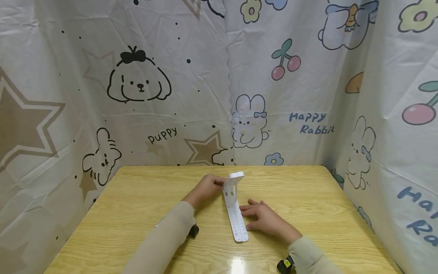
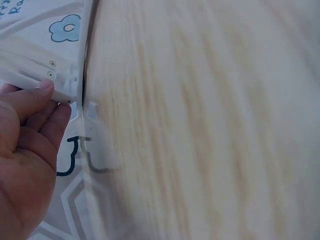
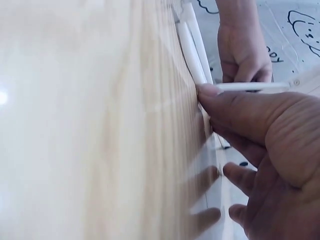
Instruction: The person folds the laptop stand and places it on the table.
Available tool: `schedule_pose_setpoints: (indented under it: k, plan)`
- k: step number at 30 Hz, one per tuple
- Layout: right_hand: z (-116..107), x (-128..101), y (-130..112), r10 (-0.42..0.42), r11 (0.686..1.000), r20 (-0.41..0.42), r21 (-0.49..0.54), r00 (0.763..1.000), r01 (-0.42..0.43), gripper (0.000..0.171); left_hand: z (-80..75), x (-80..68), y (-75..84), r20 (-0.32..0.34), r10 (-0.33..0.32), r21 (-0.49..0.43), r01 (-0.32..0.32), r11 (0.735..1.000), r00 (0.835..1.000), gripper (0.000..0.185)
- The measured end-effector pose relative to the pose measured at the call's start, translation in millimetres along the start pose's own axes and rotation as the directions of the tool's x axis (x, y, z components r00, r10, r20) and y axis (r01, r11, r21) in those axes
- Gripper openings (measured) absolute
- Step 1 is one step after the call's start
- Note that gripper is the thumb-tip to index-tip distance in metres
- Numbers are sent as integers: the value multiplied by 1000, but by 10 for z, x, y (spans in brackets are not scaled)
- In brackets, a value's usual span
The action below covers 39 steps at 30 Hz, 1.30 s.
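A white folding stand (image 1: 237, 222) is on the table, its long flat base running toward me and a raised panel (image 1: 236, 178) at its far end on a thin strut. At that far end my left hand (image 1: 209, 186) grips the left edge. In the left wrist view the thumb and fingers of my left hand (image 2: 30, 140) pinch a thin white part. My right hand (image 1: 267, 220) is along the right side of the base. The right wrist view has the thumb of my right hand (image 3: 280, 145) against the white stand (image 3: 191, 47), with other fingers spread.
The stand is on a yellow wood-grain table (image 1: 154, 182). Printed cloth curtains (image 1: 191, 87) hang behind it and at both sides. Black wrist cameras are strapped below both sleeves, the right one (image 1: 284, 265) close to the tabletop.
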State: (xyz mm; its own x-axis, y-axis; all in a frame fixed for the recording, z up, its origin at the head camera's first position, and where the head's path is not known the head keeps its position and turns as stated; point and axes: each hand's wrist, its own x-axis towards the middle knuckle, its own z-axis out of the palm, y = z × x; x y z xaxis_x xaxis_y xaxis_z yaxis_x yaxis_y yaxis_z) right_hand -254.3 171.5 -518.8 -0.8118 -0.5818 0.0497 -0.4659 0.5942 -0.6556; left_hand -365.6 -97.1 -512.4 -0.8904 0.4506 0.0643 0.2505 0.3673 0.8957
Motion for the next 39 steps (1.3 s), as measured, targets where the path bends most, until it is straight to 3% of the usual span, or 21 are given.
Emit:
schedule_pose_setpoints:
  k: [8, 15, 20, 26, 33, 39]
  plan:
    - [128, 58, -82, 34, 999, -62, -10, 998, -35, 51, -33, 38, -44, -1, 45, -9, -45, 999, 999, 31]
    - [180, 88, -135, 57, 998, -86, -20, 995, -59, 51, -16, 62, -57, -38, 18, -39, -19, 999, 999, 30]
    - [153, 84, -154, 83, 997, -76, -3, 994, -83, 49, 15, 67, -48, -60, -15, -116, 8, 993, 998, 27]
    - [74, 77, -111, 100, 991, -106, 103, 989, -89, 44, 51, 21, -2, -105, -56, -135, 41, 990, 993, 32]
    - [-99, 180, -55, 176, 975, -194, 170, 965, -144, 35, 65, -72, 56, -184, -139, -232, 94, 968, 973, 34]
    - [-183, 257, -22, 222, 965, -268, 198, 937, -172, 32, 25, -181, 97, -197, -146, -248, 95, 964, 970, 34]
